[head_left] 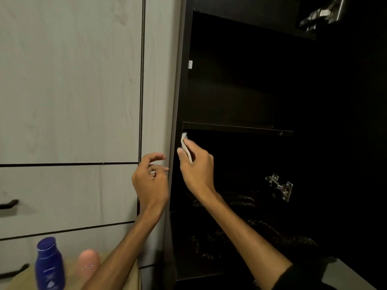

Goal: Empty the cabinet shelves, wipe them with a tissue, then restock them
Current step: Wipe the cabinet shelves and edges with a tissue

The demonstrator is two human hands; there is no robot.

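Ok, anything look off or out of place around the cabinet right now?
Nothing stands out. The right hand holds a tissue just under the dark shelf; the blue bottle and pink bottle stand upright outside.

The cabinet [230,91] interior is dark, matt board, and its shelf [236,129] edge has a faint sheen. Below that shelf, the tissue [185,146] is soft white paper, crumpled. A hinge [280,186] lower right of it is shiny metal. Left of the cabinet, door panels [69,80] show pale matt wood grain. The blue bottle [49,266] is glossy plastic.
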